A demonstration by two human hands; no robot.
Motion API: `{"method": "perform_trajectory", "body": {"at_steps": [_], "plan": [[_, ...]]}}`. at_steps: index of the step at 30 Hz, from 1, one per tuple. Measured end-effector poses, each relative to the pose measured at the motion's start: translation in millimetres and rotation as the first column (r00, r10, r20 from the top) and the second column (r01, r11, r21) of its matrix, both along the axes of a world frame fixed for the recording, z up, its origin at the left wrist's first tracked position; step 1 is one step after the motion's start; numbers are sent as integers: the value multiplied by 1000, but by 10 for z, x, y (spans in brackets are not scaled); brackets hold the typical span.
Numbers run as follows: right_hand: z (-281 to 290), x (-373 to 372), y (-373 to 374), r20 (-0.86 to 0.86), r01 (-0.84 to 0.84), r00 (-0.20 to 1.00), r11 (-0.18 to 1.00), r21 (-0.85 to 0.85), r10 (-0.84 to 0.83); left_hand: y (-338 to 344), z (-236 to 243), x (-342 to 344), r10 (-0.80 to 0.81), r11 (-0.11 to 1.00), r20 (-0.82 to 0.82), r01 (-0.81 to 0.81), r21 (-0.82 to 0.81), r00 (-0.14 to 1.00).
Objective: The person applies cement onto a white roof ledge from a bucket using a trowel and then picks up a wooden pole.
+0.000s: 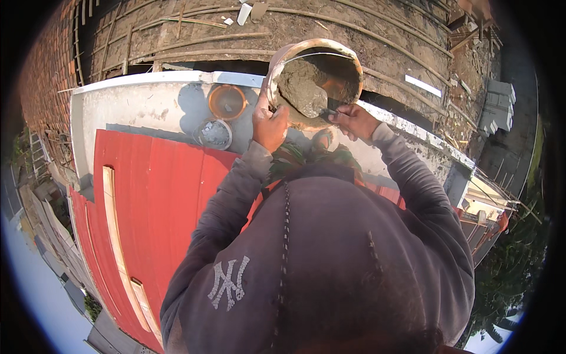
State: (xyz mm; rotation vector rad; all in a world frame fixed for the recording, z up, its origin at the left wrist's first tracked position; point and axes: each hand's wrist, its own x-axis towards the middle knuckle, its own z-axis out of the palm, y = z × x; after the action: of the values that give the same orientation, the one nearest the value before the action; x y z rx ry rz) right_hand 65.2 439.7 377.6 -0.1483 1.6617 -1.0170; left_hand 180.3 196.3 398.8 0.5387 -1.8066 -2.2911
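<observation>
Round, wide-mouthed bucket with a mortar-crusted rim (325,44), held out ahead of the person over a pale concrete ledge (141,106); mouth tipped back toward the wearer; whether its base bears on anything, cannot tell.

Nearest, a dark, faded long-sleeved top (330,236); sleeves reach forward to both hands. Left hand (270,125) clamped on the bucket's near left side, at the rim; right hand (356,121) closed round a dark-handled trowel-like tool (331,111), its blade end in among the mortar and hard to make out.

Inside, thick wet grey mortar (302,76), banked to the left; orange inner wall bare on the right. Handling, by judgement: heavy for its size, load off-centre, so likely to roll in a one-handed grip; wall fairly stiff; wet smears probably slick, dried crust gritty; mortar soft, clinging, slow to slump. Best hold: rim and outer wall on the laden side, other palm beneath; thin wire bail (318,54) suits a straight lift, would bite the fingers.

Farther, on the ledge, a small orange-rimmed pail (227,86), just beside a pale pail of whitish-grey lumps (216,134); red ribbed sheeting (171,194) to the left; beyond the ledge, brown earth crossed by long poles (407,50); far right, stacked grey blocks (500,100).
</observation>
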Motion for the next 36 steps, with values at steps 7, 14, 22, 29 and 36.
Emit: {"method": "perform_trajectory", "body": {"at_steps": [7, 14, 22, 29, 36], "plan": [[-418, 66, -486, -396, -243, 888, 970, 29, 234, -216, -387, 755, 287, 819, -12, -252, -516, 958], [-398, 195, -1268, -457, -564, 663, 797, 217, 593, 22, -725, 1504, 611, 781, 128, -568, -262, 781], [-1173, 504, -992, -511, -845, 355, 503, 182, 783, 1507, -1535, 1821, 886, 292, 326, -943, 160, 329], [-1771, 702, -441, -377, -953, 226, 284, 105, 898, 3137, -2775, 2070, 800, 115, 573, -982, 147, 179], [-3630, 805, -290, 367, -916, 300, 373, -148, 881, 3956, -3674, 1613, 666, -122, 740, -964, 235, 96]]}}
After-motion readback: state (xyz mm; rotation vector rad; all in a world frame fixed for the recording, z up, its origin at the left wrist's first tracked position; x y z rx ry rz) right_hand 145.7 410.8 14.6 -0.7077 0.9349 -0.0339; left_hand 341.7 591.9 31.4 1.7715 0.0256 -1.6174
